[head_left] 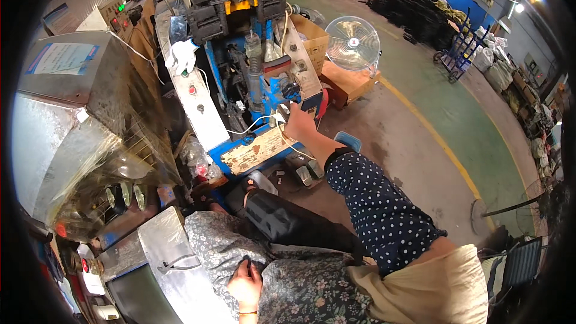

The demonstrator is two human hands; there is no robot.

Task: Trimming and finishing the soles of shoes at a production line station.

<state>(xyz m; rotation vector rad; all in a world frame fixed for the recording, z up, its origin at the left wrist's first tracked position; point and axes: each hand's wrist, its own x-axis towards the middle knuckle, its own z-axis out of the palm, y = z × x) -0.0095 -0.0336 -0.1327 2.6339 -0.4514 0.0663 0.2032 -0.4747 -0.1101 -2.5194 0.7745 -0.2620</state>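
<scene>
My right hand (300,123) reaches forward to the front of a blue and black machine (255,78). Its fingers are closed at a small dark and pale piece beside a white cable (259,121); what exactly they grip is too small to make out. My left hand (245,288) lies on the grey floral apron (216,243) over my lap. The fingers there are curled together, with something dark between them that blends into the cloth. To the left of that hand, pliers (179,265) rest on a shiny metal surface (162,237).
A white panel with buttons (198,105) and a white glove (182,57) are on the machine's left side. A round fan (353,43) stands by a cardboard box (311,36). Plastic-draped metal housing (60,117) fills the left. A blue hand truck (459,51) stands farther right.
</scene>
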